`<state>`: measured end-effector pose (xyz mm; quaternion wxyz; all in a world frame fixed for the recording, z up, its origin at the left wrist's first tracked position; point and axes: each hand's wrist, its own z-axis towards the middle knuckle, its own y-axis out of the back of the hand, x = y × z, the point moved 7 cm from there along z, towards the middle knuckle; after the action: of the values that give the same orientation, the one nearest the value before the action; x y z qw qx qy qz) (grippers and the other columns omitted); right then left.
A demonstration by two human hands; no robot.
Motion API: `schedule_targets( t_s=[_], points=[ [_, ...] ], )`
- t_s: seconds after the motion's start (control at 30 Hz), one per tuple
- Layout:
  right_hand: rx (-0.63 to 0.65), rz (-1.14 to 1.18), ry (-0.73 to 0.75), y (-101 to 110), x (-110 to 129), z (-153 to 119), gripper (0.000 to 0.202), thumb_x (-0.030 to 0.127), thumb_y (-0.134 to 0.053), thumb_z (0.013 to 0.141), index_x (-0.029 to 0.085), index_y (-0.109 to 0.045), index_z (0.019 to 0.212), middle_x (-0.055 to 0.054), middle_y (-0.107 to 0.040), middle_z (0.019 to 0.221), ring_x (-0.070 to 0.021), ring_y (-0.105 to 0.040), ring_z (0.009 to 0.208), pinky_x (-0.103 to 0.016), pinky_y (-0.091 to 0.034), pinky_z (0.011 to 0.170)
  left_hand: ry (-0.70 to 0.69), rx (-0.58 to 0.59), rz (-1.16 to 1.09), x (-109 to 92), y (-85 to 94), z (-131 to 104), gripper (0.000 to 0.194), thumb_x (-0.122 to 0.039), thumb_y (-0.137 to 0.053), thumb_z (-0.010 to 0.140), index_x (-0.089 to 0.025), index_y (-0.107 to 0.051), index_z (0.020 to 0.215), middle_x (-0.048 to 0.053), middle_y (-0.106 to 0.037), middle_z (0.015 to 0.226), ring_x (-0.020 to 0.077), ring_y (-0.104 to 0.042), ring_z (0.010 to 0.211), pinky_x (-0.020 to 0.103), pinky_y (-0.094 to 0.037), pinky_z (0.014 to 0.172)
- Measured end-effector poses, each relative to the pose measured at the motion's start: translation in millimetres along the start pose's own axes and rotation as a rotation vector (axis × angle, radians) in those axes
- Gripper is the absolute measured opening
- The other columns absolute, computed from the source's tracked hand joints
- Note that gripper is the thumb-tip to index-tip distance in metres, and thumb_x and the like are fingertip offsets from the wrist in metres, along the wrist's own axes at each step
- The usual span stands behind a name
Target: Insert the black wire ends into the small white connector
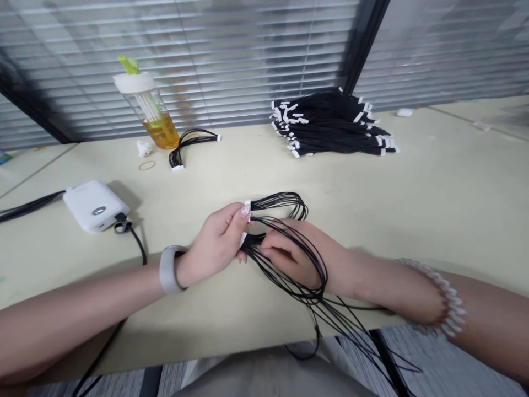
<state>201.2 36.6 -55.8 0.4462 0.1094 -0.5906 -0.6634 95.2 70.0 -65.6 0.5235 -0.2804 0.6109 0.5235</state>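
Seen from above, two bare hands meet over a pale bench [433,187], both working one bundle of thin black wires [289,242]. The left hand [217,242] comes in from the left, a grey band [169,269] on its wrist. Its thumb and fingers are pinched closed around the bundle's near end, where a small white connector [247,205] shows at the thumb tip. The right hand [295,253] lies just beside it, touching the same wires, with its fingers curled around the strands. The wires loop over the back of this hand and trail down past the bench's front edge toward the person's lap. A pale beaded bracelet [444,298] circles the right forearm.

Beyond the hands, well apart at the far side of the bench, lies a large heap of black wire bundles [330,124] with white ends. Farther to the left of that heap sits one smaller wire bundle [188,144], loosely curled. Just beside it stands a clear bottle [151,110] with a white lid, a green tab and amber liquid in its bottom. A rubber band [147,165] and a small white scrap [144,147] lie near the bottle. To the left of the left hand rests a white power bank [94,205] with a black cable [134,237] plugged into it. Closed slatted blinds [248,55] fill the background behind the bench.
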Motion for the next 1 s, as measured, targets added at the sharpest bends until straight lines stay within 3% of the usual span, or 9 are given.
schedule_targets(
  t_s=[0.2,0.33,0.37,0.47,0.57,0.7,0.8,0.93,1.0],
  points=[
    [-0.051,-0.238,-0.004,6,3,-6,0.019,0.014,-0.045,0.079,0.018,-0.054,0.063,-0.001,-0.057,0.066,-0.0111,-0.046,0.057,-0.025,-0.03,0.054,-0.003,0.003,-0.002,1,0.4,-1,0.039,-0.047,-0.037,0.092,-0.016,-0.044,0.07,-0.005,-0.046,0.059,0.0049,-0.051,0.032,0.014,-0.038,0.029],
    [-0.045,-0.462,0.016,34,3,-16,0.019,0.015,-0.048,0.082,0.017,-0.059,0.067,0.0,-0.058,0.058,-0.0108,-0.047,0.051,-0.026,-0.025,0.048,0.023,-0.042,-0.022,4,3.9,-1,0.041,-0.049,-0.037,0.092,-0.016,-0.045,0.07,-0.005,-0.047,0.057,0.0042,-0.049,0.031,0.013,-0.037,0.028],
    [-0.081,-0.552,-0.006,45,0,-18,0.018,0.015,-0.05,0.081,0.017,-0.059,0.066,0.001,-0.057,0.054,-0.0109,-0.046,0.048,-0.027,-0.022,0.047,0.035,-0.049,-0.032,5,4.4,0,0.04,-0.049,-0.037,0.092,-0.016,-0.046,0.071,-0.005,-0.047,0.057,0.004,-0.048,0.03,0.013,-0.037,0.028],
    [-0.399,-0.728,-0.063,90,-7,-27,0.017,0.015,-0.054,0.079,0.017,-0.062,0.064,0.002,-0.054,0.046,-0.0098,-0.044,0.041,-0.026,-0.022,0.042,0.062,-0.056,-0.063,7,4.8,1,0.04,-0.049,-0.038,0.092,-0.015,-0.046,0.072,-0.004,-0.051,0.061,0.0035,-0.049,0.03,0.013,-0.038,0.027],
    [-0.707,-0.505,-0.064,121,-14,-36,0.015,0.008,-0.058,0.076,0.017,-0.07,0.079,-0.001,-0.066,0.061,-0.0105,-0.057,0.053,-0.024,-0.038,0.048,0.049,-0.044,-0.06,7,4.5,1,0.04,-0.048,-0.038,0.092,-0.015,-0.047,0.072,-0.003,-0.05,0.059,0.0034,-0.049,0.031,0.012,-0.037,0.027],
    [-0.905,0.16,-0.073,130,-23,-41,0.021,0.008,-0.059,0.079,0.017,-0.069,0.094,-0.007,-0.069,0.094,-0.0168,-0.066,0.082,-0.032,-0.054,0.07,0.0,-0.017,-0.026,4,3.3,1,0.04,-0.046,-0.036,0.093,-0.015,-0.046,0.071,-0.002,-0.052,0.063,0.0026,-0.049,0.032,0.012,-0.037,0.028],
    [-0.832,0.322,-0.098,118,-17,-39,0.012,0.015,-0.058,0.084,0.016,-0.068,0.09,-0.002,-0.068,0.077,-0.0114,-0.065,0.063,-0.027,-0.054,0.058,-0.012,0.008,-0.014,4,1.5,0,0.04,-0.046,-0.037,0.093,-0.015,-0.044,0.07,0.0,-0.057,0.072,0.0019,-0.049,0.033,0.012,-0.04,0.028],
    [-0.44,0.201,-0.103,82,-7,-26,0.037,0.018,-0.057,0.085,0.015,-0.051,0.122,0.005,-0.063,0.062,-0.0083,-0.059,0.049,-0.022,-0.048,0.051,-0.042,0.036,-0.003,4,-0.4,-2,0.039,-0.046,-0.037,0.093,-0.016,-0.044,0.069,-0.002,-0.055,0.069,0.0023,-0.049,0.033,0.012,-0.041,0.029],
    [-0.32,0.127,-0.116,67,-9,-22,0.037,0.017,-0.054,0.086,0.014,-0.048,0.123,0.004,-0.065,0.065,-0.0088,-0.058,0.053,-0.023,-0.046,0.054,-0.055,0.037,-0.003,4,-0.3,-2,0.038,-0.045,-0.037,0.093,-0.016,-0.044,0.07,-0.003,-0.052,0.064,0.003,-0.049,0.034,0.012,-0.041,0.029]
  ],
)
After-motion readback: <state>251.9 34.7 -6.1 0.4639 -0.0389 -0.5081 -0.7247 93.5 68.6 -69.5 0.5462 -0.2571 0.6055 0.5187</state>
